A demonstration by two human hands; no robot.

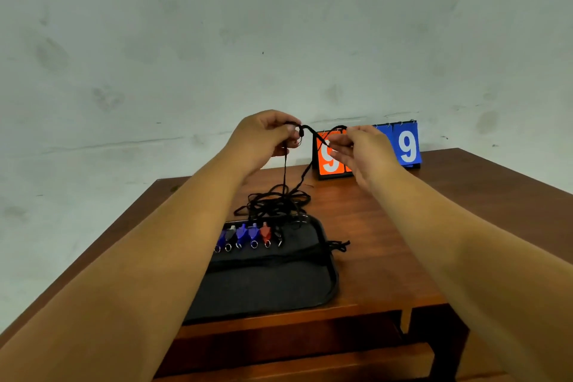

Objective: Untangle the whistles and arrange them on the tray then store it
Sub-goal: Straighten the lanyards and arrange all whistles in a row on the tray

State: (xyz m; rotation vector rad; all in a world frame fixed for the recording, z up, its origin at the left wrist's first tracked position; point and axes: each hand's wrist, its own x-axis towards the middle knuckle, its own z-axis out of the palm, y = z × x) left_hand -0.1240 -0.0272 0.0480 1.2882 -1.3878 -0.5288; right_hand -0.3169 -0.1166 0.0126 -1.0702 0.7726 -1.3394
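One wooden bench (387, 226). One black tray (273, 285) flat on it, long side running left-right. Two hands above: left hand (263, 139) and right hand (362, 152) both pinching one black cord (310, 130). Tangled pile (276, 201) just behind tray. Five whistles (245, 234) lined along tray's far edge, rings toward camera.

A flip scoreboard (369, 150) stands on the desk (403, 242) at about one o'clock from the frame's centre. Its blue card (406, 143) on the right shows a white "9". Its orange card (329, 158) on the left shows a white "9", partly hidden behind the right hand (361, 150).
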